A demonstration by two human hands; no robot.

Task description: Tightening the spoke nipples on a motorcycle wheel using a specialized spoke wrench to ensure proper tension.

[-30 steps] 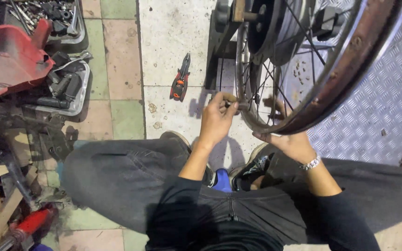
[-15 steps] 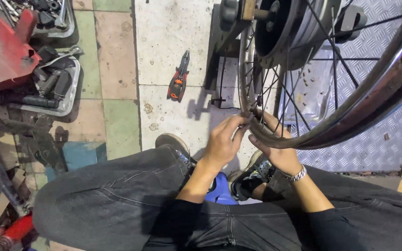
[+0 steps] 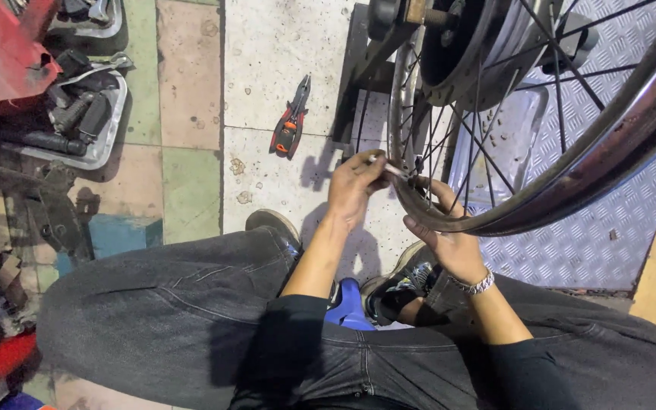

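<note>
Wheel rim [image 3: 571, 178], spoked, upright in black stand [image 3: 358, 83] above tiled floor [image 3: 267, 53]. Left hand [image 3: 354, 186]: fingers pinched on small tool at rim's inner edge. Right hand [image 3: 449, 239]: fingers curled around rim's lower edge. Red-handled pliers [image 3: 290, 125] lie on floor, well apart.

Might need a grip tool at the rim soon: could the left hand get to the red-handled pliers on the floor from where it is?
Probably yes. The pliers lie in the open on the pale floor tile, beyond the left hand, with nothing between. But that hand is busy pinching a small part at the wheel rim.
</note>
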